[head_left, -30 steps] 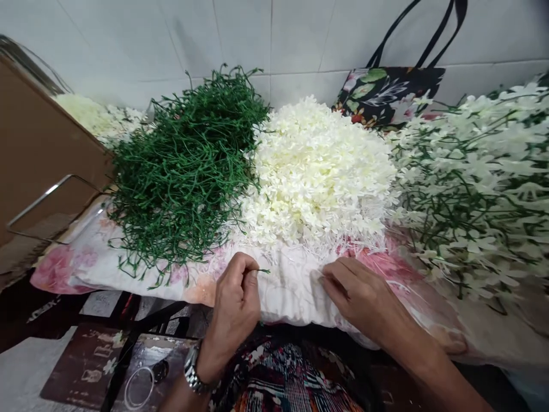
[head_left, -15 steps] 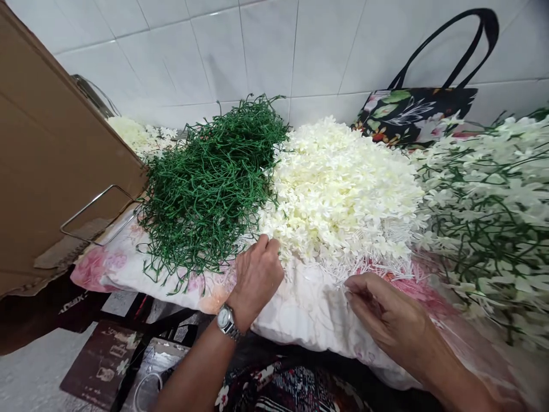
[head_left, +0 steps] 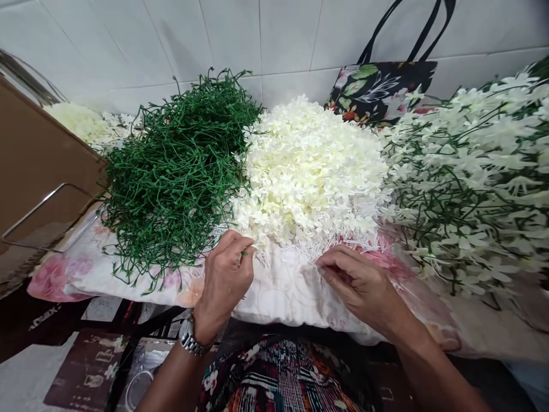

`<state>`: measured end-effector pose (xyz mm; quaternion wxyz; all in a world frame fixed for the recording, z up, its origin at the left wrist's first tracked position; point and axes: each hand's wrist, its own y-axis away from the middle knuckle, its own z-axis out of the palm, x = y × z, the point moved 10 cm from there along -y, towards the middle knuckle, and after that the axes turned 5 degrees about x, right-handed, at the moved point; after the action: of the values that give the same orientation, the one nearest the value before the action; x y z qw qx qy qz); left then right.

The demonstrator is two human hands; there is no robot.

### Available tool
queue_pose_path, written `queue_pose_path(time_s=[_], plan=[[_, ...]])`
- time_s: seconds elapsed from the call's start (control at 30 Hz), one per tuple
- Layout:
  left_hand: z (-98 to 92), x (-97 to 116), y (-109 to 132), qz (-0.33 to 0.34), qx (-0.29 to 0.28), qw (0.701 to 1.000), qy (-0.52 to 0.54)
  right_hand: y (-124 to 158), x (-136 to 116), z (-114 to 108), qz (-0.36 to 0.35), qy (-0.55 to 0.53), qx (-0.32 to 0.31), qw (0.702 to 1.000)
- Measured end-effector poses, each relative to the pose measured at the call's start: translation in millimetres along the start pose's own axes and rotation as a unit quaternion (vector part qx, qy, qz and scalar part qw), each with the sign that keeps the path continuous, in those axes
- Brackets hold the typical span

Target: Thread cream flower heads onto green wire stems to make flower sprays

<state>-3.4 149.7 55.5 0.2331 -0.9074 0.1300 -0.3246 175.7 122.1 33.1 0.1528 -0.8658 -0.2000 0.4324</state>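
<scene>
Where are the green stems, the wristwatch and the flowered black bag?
Green stems (head_left: 175, 177): head view, middle of the pile.
Wristwatch (head_left: 193, 343): head view, band beside the face.
Flowered black bag (head_left: 381, 91): head view, front panel's middle.

Green stems (head_left: 175, 171): thin, wiry, branched, small knobby tips; loose tangled heap on the worktop, left of centre, strands pointing every which way, some trailing toward the near edge. White blossoms (head_left: 313, 160): cream-white, yellowish in places, small petals, piled in a dense mound right beside the stems, the two heaps touching; fine white strands fringe its near side. Single green piece (head_left: 243, 253): pinched in the left hand (head_left: 229, 269), mostly hidden by fingers, small bit showing.
</scene>
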Motion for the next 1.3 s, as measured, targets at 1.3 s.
queue_pose_path(time_s=[1.3], plan=[[74.5,-4,69,-0.465,-0.042,0.666,0.581,8,-43,3,-0.015,-0.135,0.164,0.977]])
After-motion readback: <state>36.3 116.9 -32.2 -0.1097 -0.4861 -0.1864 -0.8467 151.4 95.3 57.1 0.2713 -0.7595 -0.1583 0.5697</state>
